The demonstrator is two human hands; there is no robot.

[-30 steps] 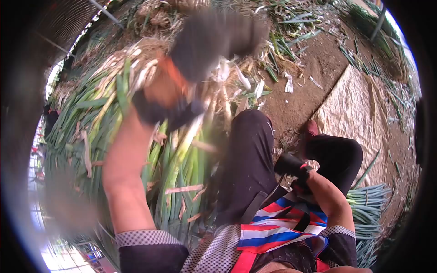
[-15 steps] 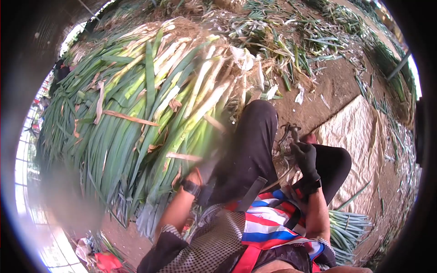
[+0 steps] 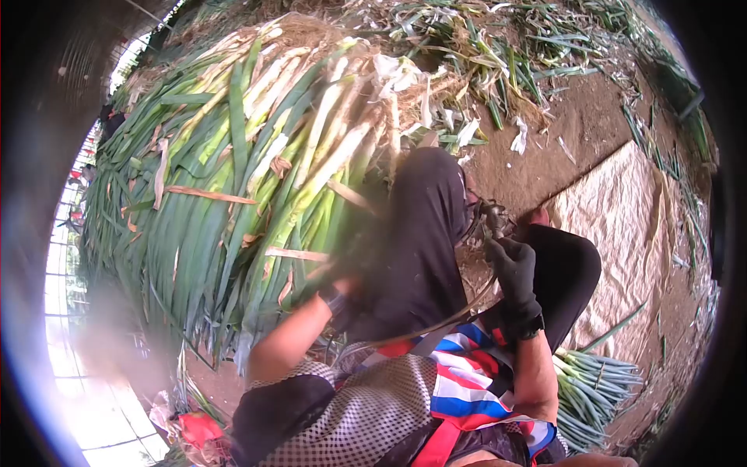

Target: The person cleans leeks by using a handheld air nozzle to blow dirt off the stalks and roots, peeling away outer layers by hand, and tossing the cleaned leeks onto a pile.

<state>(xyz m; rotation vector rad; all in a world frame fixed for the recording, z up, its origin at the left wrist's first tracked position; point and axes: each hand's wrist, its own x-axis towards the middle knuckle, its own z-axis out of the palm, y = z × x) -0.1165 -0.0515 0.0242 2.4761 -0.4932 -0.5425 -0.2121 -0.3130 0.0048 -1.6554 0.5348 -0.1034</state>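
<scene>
My right hand (image 3: 517, 272), in a dark glove, is closed round the end of a dark metal tool (image 3: 495, 218) between my knees. A thin strap or hose runs from beside it across my lap. My left hand (image 3: 350, 257) is dark and smeared by motion, next to my left thigh and the near edge of the leek pile (image 3: 233, 187). Its fingers cannot be made out. The leeks lie with pale roots at the top and green leaves toward me.
A wrinkled beige sheet (image 3: 615, 226) lies on the soil at the right. Below it is a tied bundle of green onions (image 3: 595, 389). Leaf scraps (image 3: 537, 47) litter the ground at the top. A red item (image 3: 201, 428) lies at the lower left.
The left forearm has shifted a little up and its hand is more blurred. My right hand has moved slightly, still at the tool. The strap or hose now stretches farther left across my lap.
</scene>
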